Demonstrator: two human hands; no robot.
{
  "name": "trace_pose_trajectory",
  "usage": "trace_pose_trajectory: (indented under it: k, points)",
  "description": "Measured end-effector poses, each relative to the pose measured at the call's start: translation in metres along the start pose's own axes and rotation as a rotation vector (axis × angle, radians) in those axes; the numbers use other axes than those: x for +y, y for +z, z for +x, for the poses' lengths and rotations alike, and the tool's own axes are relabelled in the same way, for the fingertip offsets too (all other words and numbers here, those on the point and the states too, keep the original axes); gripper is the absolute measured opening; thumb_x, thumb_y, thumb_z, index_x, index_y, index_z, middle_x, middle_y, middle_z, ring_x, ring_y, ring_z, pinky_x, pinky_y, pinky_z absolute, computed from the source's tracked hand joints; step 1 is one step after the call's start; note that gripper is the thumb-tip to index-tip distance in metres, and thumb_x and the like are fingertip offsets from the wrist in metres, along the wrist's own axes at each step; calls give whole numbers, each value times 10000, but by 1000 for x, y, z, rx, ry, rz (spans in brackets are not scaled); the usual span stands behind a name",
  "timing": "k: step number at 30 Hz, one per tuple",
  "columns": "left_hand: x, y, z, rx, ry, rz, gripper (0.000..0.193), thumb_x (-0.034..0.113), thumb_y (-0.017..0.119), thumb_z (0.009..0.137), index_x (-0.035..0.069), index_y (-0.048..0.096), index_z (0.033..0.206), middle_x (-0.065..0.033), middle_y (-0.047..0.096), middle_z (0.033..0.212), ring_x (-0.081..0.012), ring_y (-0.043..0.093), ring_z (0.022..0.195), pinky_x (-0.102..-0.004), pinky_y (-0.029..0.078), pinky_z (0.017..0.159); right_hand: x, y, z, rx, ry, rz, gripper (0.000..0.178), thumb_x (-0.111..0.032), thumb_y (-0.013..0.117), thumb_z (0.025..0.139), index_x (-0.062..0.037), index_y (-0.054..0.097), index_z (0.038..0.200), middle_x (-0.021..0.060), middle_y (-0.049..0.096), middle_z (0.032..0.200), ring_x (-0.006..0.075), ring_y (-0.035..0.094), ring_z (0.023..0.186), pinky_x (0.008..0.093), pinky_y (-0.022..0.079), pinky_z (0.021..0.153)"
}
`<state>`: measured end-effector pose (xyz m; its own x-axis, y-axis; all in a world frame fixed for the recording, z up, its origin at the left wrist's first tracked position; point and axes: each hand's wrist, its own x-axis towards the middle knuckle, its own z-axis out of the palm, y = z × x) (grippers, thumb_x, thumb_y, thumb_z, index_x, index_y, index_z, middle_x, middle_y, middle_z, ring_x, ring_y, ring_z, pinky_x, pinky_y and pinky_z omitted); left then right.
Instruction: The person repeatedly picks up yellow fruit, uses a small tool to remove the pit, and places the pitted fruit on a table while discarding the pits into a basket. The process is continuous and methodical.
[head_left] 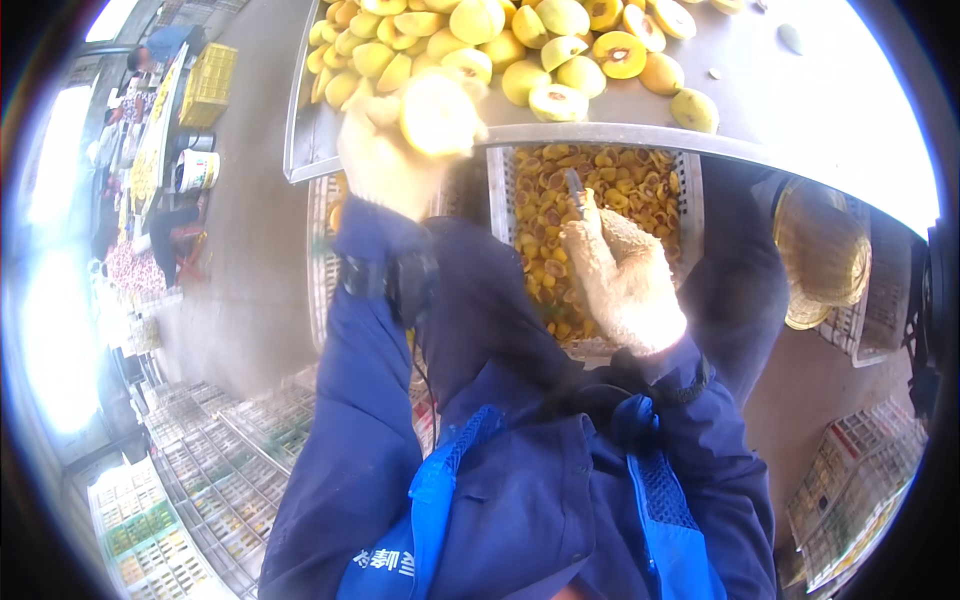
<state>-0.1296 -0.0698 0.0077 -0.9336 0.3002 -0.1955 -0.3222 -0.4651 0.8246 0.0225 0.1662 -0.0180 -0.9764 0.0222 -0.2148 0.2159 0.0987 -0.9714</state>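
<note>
My left hand (385, 165), in a pale glove, is closed on a yellow peach half (437, 115) at the near left edge of the metal table (600, 132). The fruit is washed out by glare and a little blurred. My right hand (625, 275), in a stained glove, grips a small knife-like tool (574, 185) whose dark tip points away from me. It hangs over a crate (500, 190) filled with small orange-yellow fruit pieces (545, 225). On the table just past my left hand lies a heap of halved yellow peaches (480, 22), some with reddish pit hollows showing.
A woven basket (825, 245) stands under the table at right, by another crate (885, 290). Stacked crates (230, 440) fill the lower left; more (860, 490) stand at lower right. Far left, people sit at another table near a yellow crate (208, 85) and a white bucket (197, 170).
</note>
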Motion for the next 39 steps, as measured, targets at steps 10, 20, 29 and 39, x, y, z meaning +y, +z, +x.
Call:
trace_pose_trajectory:
  k: [10,20,29,39]
  points:
    - [-58,53,-55,97,91,-181,697,487,694,879,-60,688,1311,-300,709,1250,-482,716,1191,-608,621,1001,-27,28,-4,41,-145,-143,264,-280,768,1047,-44,714,942,261,701,809,510,707,783,549,536,644]
    - [-63,48,-76,46,254,294,721,272,712,905,-84,571,1516,-237,708,1366,-328,732,1167,-407,596,1032,-9,35,-19,79,-167,-49,154,-187,734,1070,-38,735,1030,229,733,878,482,726,804,519,544,641]
    - [-70,50,-88,89,266,3,765,151,610,705,-82,610,1434,-213,680,1361,-341,682,1263,-413,537,1136,-3,44,-33,122,-359,-437,267,-301,762,1041,-95,641,922,201,644,645,471,671,593,578,517,539]
    - [-64,47,-96,-21,521,652,567,328,720,812,-13,701,1265,-144,663,1285,-251,638,1186,-374,527,1029,-24,49,-43,-35,-108,8,328,-298,608,1171,-11,668,1023,167,600,689,284,674,661,515,535,595]
